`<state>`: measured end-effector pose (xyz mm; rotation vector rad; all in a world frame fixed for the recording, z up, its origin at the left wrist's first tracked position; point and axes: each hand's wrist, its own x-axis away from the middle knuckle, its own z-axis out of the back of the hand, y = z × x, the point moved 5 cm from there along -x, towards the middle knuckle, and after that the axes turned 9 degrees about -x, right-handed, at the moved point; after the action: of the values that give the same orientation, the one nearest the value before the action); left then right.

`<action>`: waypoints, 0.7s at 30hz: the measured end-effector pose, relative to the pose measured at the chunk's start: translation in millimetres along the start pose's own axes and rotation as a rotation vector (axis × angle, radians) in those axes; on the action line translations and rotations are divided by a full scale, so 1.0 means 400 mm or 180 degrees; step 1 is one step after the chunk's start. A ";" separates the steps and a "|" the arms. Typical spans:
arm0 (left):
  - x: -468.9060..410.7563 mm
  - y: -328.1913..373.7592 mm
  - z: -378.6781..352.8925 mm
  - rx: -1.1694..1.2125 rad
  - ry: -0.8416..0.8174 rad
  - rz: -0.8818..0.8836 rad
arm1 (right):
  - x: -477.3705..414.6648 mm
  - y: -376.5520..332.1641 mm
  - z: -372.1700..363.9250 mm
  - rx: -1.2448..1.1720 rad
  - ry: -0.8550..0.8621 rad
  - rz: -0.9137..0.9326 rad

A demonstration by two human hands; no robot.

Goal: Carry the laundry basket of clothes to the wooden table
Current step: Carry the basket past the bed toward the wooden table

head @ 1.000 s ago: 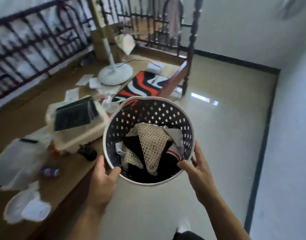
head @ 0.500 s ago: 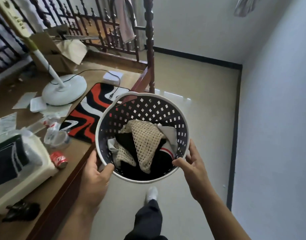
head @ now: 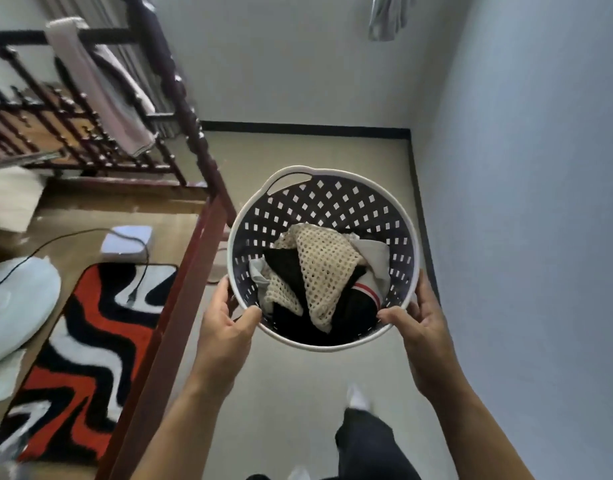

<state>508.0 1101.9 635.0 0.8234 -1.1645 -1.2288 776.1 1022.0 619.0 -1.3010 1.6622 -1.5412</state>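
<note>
A round dark laundry basket with a white rim and diamond holes hangs in the air over the pale floor. Inside lie clothes: a cream mesh piece on top, black fabric below, a grey piece with a red and white stripe. My left hand grips the near-left rim, thumb inside. My right hand grips the near-right rim. The wooden surface with its dark red edge rail lies to the left of the basket, close to its left side.
A turned wooden post and railing with a towel stand at the back left. A red, black and white rug, a white fan base and a cable lie on the wood. A wall runs along the right. My leg steps forward.
I have walked forward along the wooden edge. The box, can and fan stand have slid out of view to the left. The basket stays in both hands, now past the post.
</note>
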 end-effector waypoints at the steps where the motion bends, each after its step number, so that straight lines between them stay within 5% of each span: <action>1: -0.059 0.018 -0.034 -0.0025 -0.0026 0.0003 | -0.063 -0.007 0.011 -0.0018 0.0032 0.0022; 10: -0.530 0.229 -0.232 -0.0144 0.0122 0.0051 | -0.625 -0.164 0.016 -0.0151 -0.0098 -0.0154; 21: -1.084 0.301 -0.220 0.0321 0.0793 0.0208 | -1.300 -0.266 -0.260 0.0092 -0.0854 -0.0306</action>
<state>649.4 1538.1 633.1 0.9766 -1.0474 -0.9890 926.3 1541.5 624.8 -1.5174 1.4234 -1.3680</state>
